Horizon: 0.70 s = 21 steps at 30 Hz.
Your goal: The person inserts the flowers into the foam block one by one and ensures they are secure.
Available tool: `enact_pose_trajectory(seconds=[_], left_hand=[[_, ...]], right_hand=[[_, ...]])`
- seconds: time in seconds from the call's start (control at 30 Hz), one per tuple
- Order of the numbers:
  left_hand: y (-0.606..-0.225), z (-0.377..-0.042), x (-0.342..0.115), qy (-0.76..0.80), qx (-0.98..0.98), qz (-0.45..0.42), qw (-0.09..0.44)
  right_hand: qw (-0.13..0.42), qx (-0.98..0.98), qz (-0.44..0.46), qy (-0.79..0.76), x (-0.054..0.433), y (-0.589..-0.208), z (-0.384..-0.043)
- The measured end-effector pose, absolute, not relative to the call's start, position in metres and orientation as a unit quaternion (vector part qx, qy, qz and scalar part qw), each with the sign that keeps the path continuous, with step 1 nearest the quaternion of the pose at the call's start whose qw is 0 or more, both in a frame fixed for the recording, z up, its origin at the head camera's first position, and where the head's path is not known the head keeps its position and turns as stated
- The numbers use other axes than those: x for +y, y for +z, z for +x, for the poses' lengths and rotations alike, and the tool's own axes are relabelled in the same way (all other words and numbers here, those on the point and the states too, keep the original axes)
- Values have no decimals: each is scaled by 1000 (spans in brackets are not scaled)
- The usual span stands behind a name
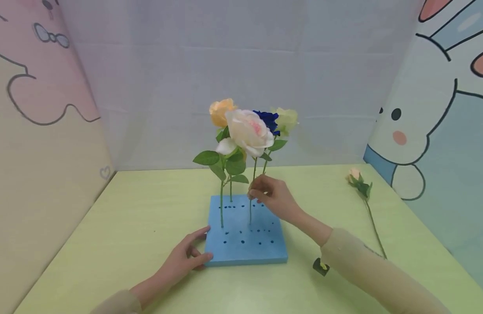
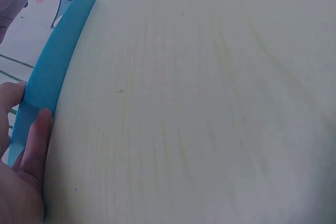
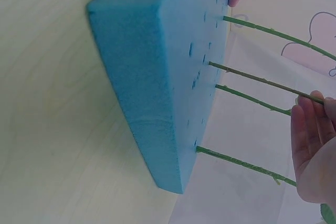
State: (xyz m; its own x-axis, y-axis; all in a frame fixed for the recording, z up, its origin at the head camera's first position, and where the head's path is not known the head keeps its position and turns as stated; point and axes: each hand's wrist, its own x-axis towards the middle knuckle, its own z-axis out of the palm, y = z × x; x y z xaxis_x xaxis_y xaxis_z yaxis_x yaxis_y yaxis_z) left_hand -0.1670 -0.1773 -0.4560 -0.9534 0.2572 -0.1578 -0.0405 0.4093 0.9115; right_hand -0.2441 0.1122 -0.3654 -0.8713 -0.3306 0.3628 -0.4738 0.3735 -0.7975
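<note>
My right hand [image 1: 274,196] pinches a thin brownish stem [image 3: 262,81] between thumb and fingers. The stem's lower end meets the top of a blue foam board [image 1: 245,253] dotted with small holes, and its upper part rises to the pale pink-white rose [image 1: 247,131]. At the board's left side, my left hand [image 1: 182,255] rests with fingers spread, fingertips touching the edge near the front corner. Other artificial flowers stand upright in the board: a peach rose [image 1: 222,111], a dark blue rose [image 1: 268,121] and a pale green-yellow one [image 1: 287,120].
A small peach rose [image 1: 354,175] on a long stem lies on the right of the light wood-patterned table [image 1: 147,196]. A small dark object [image 1: 321,267] lies beneath my right sleeve. Cartoon-printed curtains [image 1: 433,109] enclose the table's sides, with a plain one behind.
</note>
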Motion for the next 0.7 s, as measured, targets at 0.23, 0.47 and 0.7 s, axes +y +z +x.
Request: enact_pose_trajectory(seconds=[0.23,0.47,0.7], left_hand=[[-455,-166,-176,533,834,59,134],[-458,-165,-175,530,836,48,136],[-457,-165,-175,536,832,59,131]], right_hand=[[77,-822,258,502,111,-367,-243],[76,-823,260,499,110,-368,-240],[71,-825,249,503,112,-369,-242]])
